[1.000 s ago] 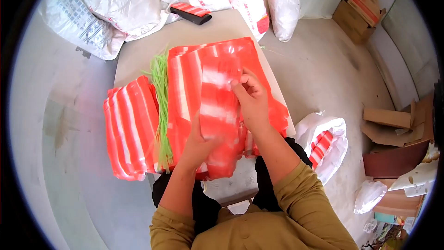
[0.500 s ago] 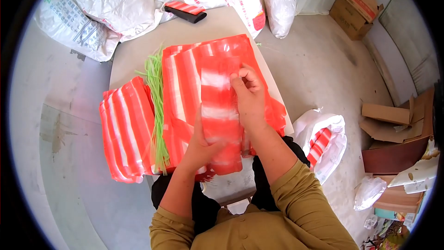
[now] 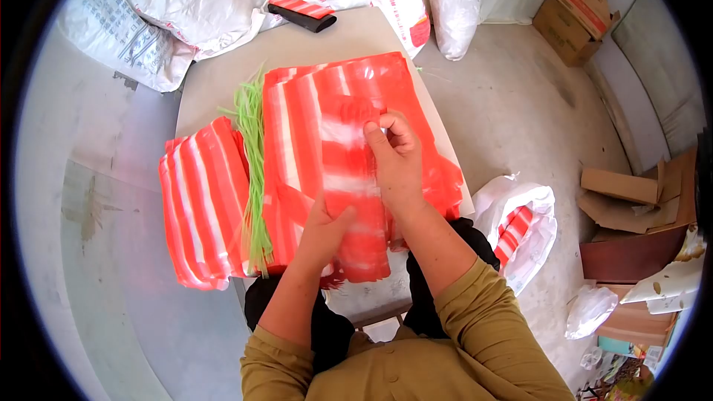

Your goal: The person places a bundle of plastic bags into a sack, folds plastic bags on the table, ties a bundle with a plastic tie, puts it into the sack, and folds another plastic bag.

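Note:
A folded red-and-white striped plastic bundle point(image 3: 353, 193), layered like flattened bags, lies lengthwise between my hands. At its upper right edge, my right hand point(image 3: 396, 156) is closed, thumb and fingers pinching the plastic. My left hand point(image 3: 324, 232) supports the lower left edge, thumb across the front and fingers hidden behind. Beneath is a wide stack of the same striped plastic point(image 3: 293, 115). Thin light-green strips point(image 3: 255, 171) run along the stack's left side. Farther left, a second striped stack point(image 3: 204, 204) hangs partly over the table edge.
The table point(image 3: 223, 74) carries a black object with a striped wrap point(image 3: 303, 13) at its far end. Full white sacks point(image 3: 186, 0) stand behind. An open white sack point(image 3: 546, 234) with striped rolls sits on the floor at right, near cardboard boxes point(image 3: 631, 186).
My right hand has slid slightly down and left along the bundle's edge, and the bundle's top looks more ruffled. My left thumb has lifted a little. The view has shifted slightly.

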Action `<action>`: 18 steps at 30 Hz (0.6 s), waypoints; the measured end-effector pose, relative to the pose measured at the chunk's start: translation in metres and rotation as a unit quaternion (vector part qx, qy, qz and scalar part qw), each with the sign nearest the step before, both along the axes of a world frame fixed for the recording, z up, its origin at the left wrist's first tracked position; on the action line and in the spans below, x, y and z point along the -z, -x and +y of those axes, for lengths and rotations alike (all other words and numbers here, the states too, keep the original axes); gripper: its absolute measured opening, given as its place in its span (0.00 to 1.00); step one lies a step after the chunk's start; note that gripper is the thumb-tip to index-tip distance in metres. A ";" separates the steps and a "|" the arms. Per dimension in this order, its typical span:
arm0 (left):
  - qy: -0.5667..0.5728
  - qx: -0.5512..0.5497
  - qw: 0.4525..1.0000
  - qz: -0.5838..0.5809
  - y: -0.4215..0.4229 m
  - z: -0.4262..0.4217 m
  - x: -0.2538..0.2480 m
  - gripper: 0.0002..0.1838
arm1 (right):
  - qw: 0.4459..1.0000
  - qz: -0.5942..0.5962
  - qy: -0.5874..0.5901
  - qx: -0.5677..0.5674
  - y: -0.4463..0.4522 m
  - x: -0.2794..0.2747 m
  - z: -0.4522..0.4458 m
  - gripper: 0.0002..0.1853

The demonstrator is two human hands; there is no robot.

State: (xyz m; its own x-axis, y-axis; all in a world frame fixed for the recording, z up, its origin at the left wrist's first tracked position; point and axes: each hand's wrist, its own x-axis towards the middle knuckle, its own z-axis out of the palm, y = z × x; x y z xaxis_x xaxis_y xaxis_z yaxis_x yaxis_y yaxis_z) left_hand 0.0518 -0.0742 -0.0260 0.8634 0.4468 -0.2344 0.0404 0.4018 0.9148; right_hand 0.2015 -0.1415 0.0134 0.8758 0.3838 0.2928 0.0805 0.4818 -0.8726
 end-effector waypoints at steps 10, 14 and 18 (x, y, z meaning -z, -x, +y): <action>-0.057 0.019 0.998 -0.034 -0.003 -0.004 0.002 0.31 | 0.999 0.033 -0.003 0.003 -0.009 -0.008 0.000 0.02; -0.086 0.024 0.996 -0.015 -0.002 -0.004 0.001 0.34 | 0.999 0.044 -0.008 0.016 -0.011 -0.010 0.000 0.02; -0.072 0.020 0.997 -0.022 -0.001 -0.005 -0.003 0.37 | 1.000 0.022 0.012 -0.004 -0.013 -0.006 0.000 0.09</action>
